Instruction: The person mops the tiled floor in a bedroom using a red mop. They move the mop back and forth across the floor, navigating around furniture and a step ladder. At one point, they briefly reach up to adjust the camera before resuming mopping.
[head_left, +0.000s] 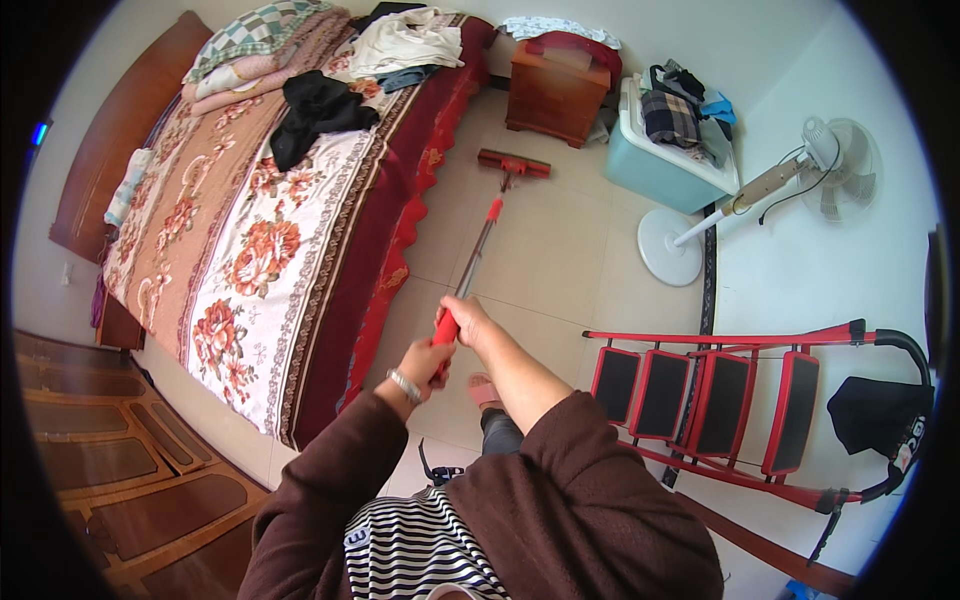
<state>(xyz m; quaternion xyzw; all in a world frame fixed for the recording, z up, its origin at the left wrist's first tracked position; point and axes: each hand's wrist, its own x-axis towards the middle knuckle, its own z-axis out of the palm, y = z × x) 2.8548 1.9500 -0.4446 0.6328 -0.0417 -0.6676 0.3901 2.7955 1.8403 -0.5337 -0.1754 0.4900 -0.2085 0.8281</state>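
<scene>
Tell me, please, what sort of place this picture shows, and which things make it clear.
Most likely a bedroom in a home. The signs are the large bed with its wooden headboard, the small wooden cabinet near it, and the clothes heaped in a pale blue tub.

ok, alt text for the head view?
A person's left hand and right hand grip a red-handled mop, its head on the pale tiled floor. A floral-covered bed stands at left; a white fan and red stepladder are at right.
</scene>
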